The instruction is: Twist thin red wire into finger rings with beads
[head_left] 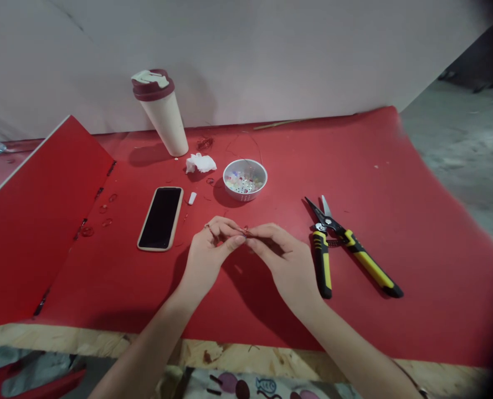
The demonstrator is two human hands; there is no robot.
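Observation:
My left hand [210, 252] and my right hand [282, 259] meet above the red mat, their fingertips pinching a thin red wire [243, 230]. A small wire loop seems to sit at my left fingertips, though the fingers partly hide it. Right of my right hand lie black-and-yellow handled metal snips [346, 249], open and not touched. Left of my left hand is a smartphone [160, 218] in a beige case, face up. Several small red wire rings [107, 222] lie farther left. Ahead stands a white perforated bowl [245, 180] holding small beads.
A cream-and-maroon tumbler [161, 113] stands tilted in the picture at the back, near crumpled white tissue [200, 163] and a small white block [192, 198]. A red folding board [39, 216] rises at left. The mat ends at a wooden edge [246, 354] in front.

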